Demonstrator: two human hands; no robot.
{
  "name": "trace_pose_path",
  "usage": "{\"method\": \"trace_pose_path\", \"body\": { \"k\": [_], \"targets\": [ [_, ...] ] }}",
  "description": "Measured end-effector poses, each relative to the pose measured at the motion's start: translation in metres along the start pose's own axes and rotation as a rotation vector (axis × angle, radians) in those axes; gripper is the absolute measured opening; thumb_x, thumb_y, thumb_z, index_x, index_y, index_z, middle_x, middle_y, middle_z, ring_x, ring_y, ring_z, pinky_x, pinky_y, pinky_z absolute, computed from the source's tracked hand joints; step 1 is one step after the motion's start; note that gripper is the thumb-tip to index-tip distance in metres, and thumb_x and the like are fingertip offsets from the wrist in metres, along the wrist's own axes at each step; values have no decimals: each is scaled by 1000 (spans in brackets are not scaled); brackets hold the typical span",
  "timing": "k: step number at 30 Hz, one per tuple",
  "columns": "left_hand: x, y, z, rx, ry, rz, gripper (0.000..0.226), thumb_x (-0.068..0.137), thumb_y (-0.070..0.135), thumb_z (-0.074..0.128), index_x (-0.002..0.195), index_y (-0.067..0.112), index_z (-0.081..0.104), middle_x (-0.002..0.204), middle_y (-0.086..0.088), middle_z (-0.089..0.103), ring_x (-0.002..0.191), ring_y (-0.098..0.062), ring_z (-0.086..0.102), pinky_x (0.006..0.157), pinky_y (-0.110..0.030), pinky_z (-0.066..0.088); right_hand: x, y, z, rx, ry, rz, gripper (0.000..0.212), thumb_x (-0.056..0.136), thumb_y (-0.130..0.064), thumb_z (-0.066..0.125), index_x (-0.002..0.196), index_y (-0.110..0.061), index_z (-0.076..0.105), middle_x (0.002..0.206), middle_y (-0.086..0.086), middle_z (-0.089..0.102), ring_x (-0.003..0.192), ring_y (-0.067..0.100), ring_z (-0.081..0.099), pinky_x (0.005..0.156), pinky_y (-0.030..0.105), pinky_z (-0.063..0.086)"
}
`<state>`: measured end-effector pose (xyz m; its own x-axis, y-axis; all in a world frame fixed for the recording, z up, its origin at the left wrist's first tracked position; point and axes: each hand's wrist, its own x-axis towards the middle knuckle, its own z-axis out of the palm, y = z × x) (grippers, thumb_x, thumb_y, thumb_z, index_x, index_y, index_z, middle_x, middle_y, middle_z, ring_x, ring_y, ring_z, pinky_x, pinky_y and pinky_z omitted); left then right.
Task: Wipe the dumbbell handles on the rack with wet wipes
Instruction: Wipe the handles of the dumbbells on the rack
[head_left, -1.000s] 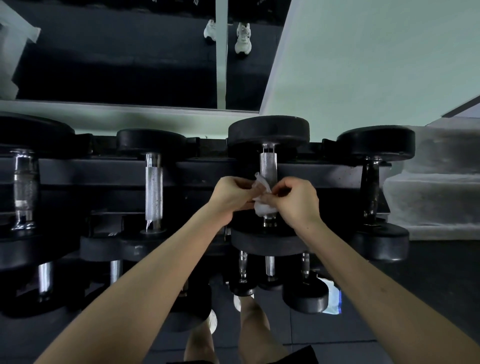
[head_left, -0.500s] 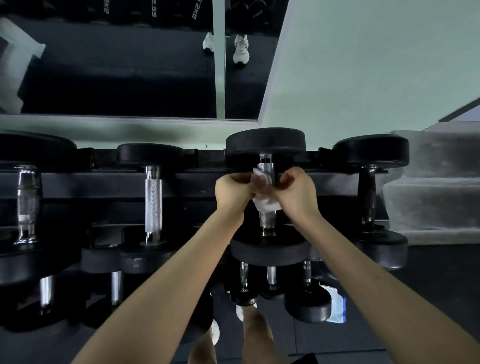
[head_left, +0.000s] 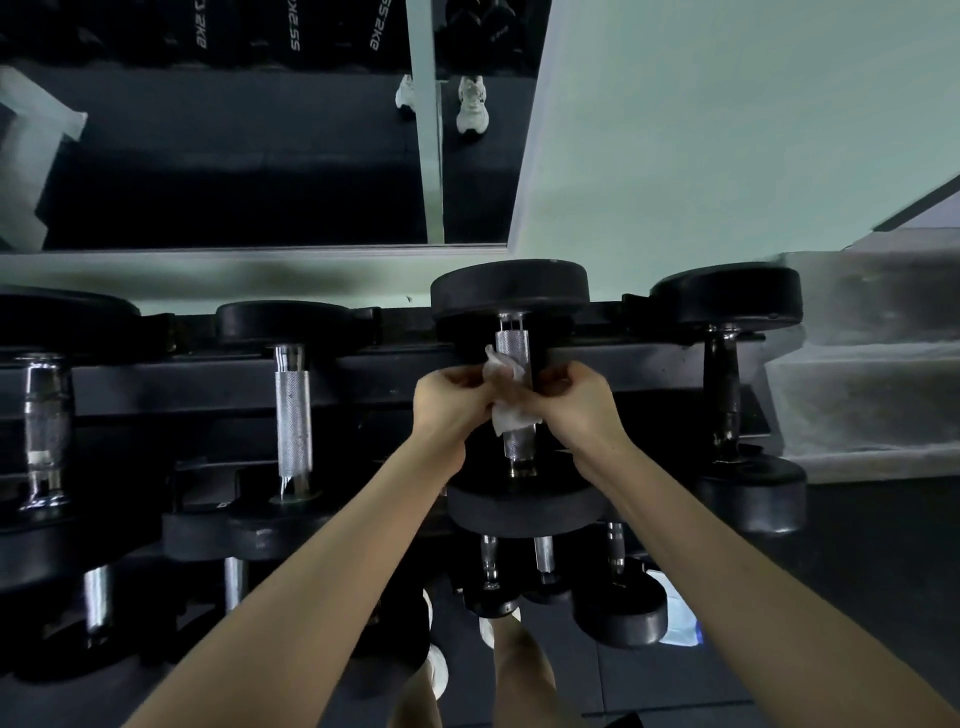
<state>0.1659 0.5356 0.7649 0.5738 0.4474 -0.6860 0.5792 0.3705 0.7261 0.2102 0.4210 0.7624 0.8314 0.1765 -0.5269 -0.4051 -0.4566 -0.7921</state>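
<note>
A black dumbbell with a knurled steel handle (head_left: 513, 347) lies on the top tier of the black rack (head_left: 156, 384), just right of centre. A white wet wipe (head_left: 506, 418) is wrapped round the middle of that handle. My left hand (head_left: 451, 402) pinches the wipe from the left side. My right hand (head_left: 576, 402) pinches it from the right, fingers curled at the handle. The handle shows bare above and below the wipe.
More dumbbells sit on the same tier: a steel-handled one (head_left: 292, 410) to the left, another (head_left: 44, 426) at far left, a dark-handled one (head_left: 727, 384) to the right. Smaller dumbbells (head_left: 545, 566) fill the lower tier. A mirror (head_left: 234, 156) and wall stand behind; steps (head_left: 857, 364) at right.
Both hands slid with the wipe up toward the far end of the handle, then came back down to its middle. The camera view shifted slightly.
</note>
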Motion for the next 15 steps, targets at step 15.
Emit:
{"method": "trace_pose_path", "body": {
  "k": [15],
  "targets": [
    [-21,-10,-16,296,-99,8,13,71,15,81,81,10,73,80,-6,74,77,-18,72,79,-38,59,-12,8,-16,-199,-229,-17,56,53,-25,92,95,-11,56,89,0,65,84,13,63,70,21,50]
  ]
}}
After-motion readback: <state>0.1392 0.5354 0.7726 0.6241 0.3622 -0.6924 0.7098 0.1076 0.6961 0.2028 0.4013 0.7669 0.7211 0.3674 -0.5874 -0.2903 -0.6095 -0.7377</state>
